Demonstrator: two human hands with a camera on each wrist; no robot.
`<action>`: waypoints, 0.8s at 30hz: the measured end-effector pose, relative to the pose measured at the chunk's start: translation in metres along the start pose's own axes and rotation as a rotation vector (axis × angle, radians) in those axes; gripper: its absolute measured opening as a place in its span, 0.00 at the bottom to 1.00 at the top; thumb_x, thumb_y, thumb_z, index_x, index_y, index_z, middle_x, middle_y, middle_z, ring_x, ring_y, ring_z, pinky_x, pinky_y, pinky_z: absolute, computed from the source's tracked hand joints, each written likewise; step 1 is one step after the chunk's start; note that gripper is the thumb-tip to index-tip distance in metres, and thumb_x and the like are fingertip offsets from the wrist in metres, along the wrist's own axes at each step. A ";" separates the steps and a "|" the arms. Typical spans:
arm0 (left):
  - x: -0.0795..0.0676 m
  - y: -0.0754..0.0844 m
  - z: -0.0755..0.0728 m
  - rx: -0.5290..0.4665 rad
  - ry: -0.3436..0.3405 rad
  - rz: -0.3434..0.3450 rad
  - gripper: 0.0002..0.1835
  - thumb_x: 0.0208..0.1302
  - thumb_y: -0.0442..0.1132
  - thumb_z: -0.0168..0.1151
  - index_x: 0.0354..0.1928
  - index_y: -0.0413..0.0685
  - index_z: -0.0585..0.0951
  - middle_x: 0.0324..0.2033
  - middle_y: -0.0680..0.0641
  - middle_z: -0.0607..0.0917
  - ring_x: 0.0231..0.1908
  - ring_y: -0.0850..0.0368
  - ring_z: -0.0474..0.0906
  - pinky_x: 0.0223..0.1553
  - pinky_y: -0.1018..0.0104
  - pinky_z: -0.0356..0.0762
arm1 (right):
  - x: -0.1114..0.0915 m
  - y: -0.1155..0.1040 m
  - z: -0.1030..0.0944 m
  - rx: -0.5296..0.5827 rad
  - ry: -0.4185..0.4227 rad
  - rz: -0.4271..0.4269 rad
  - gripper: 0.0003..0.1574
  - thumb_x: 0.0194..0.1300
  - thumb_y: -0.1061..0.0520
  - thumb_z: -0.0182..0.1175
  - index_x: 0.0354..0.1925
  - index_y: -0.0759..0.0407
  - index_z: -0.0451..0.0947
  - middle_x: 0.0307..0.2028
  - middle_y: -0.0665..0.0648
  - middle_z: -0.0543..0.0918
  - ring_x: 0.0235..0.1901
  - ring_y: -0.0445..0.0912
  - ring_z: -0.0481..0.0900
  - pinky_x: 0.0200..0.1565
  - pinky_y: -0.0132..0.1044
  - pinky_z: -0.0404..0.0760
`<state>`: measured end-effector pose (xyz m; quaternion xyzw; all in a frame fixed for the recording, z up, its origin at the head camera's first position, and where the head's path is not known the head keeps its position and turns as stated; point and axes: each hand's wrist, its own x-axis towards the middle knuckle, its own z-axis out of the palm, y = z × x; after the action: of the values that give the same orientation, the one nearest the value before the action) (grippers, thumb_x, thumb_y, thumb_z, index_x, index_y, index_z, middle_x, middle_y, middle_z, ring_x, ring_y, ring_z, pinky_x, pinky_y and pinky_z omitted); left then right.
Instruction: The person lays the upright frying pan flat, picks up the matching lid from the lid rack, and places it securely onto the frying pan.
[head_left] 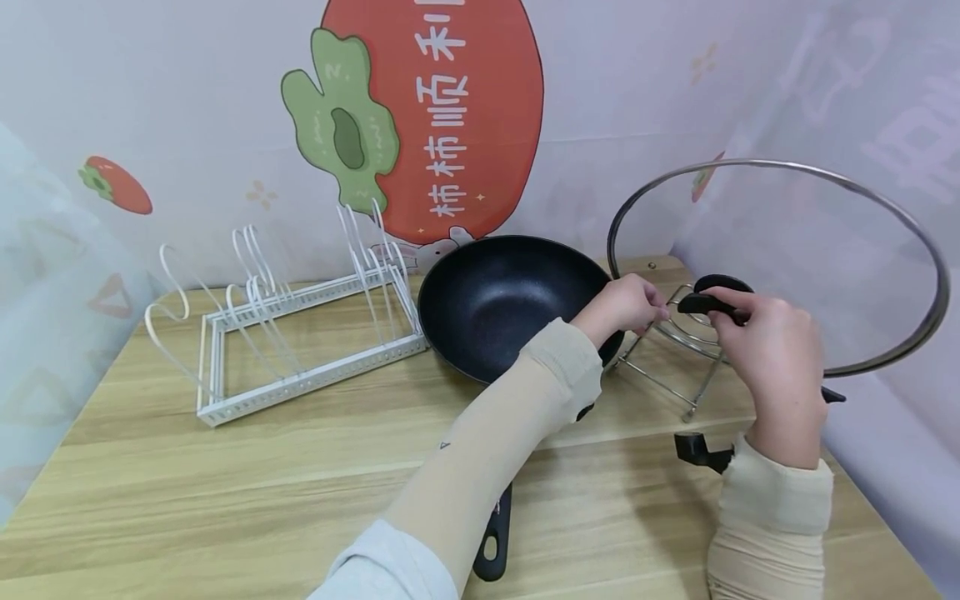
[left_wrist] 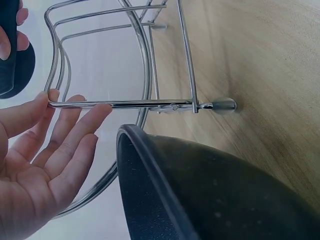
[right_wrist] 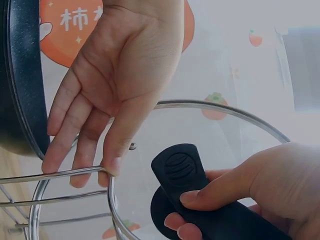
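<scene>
My left hand (head_left: 628, 305) pinches a bent upper wire of a small silver wire rack (left_wrist: 135, 104), thumb on one side and fingertips on the other. My right hand (head_left: 780, 354) grips the black handle (right_wrist: 182, 172) of a large clear glass lid (head_left: 780, 164) with a metal rim. The lid stands tilted up at the rack, its rim passing by the wires; whether it rests in them I cannot tell. A black wok (head_left: 502, 304) sits left of the rack, partly behind my left forearm.
A white dish rack (head_left: 315, 385) with upright wire loops stands on the wooden table (head_left: 247, 492) at left. A long black handle (head_left: 495, 542) points toward me below the wok. Near my right sleeve lies a black object (head_left: 693, 450), partly hidden. A printed backdrop (head_left: 187, 75) closes the rear.
</scene>
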<state>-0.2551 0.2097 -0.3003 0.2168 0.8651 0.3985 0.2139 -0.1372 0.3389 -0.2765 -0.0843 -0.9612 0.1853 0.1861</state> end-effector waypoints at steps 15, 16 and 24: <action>0.000 0.001 -0.001 0.024 -0.011 0.003 0.07 0.73 0.41 0.65 0.36 0.49 0.87 0.33 0.54 0.87 0.31 0.61 0.85 0.35 0.74 0.77 | 0.006 0.000 -0.005 0.000 -0.131 0.026 0.25 0.72 0.58 0.54 0.65 0.60 0.79 0.11 0.53 0.69 0.12 0.48 0.62 0.14 0.37 0.60; 0.000 0.001 -0.001 0.008 -0.020 0.009 0.07 0.73 0.40 0.65 0.36 0.48 0.87 0.33 0.54 0.87 0.33 0.60 0.86 0.36 0.73 0.78 | 0.006 0.000 -0.006 0.002 -0.135 0.027 0.25 0.72 0.58 0.54 0.65 0.61 0.79 0.11 0.53 0.70 0.12 0.48 0.62 0.14 0.37 0.60; -0.002 0.003 -0.001 -0.035 -0.052 -0.004 0.06 0.73 0.38 0.65 0.38 0.45 0.87 0.32 0.54 0.85 0.35 0.61 0.84 0.39 0.70 0.82 | 0.002 0.000 -0.006 -0.007 -0.131 0.013 0.25 0.72 0.59 0.54 0.64 0.63 0.79 0.12 0.54 0.69 0.13 0.48 0.62 0.15 0.38 0.60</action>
<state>-0.2535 0.2099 -0.2967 0.2215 0.8526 0.4073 0.2409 -0.1368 0.3416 -0.2702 -0.0791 -0.9714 0.1883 0.1213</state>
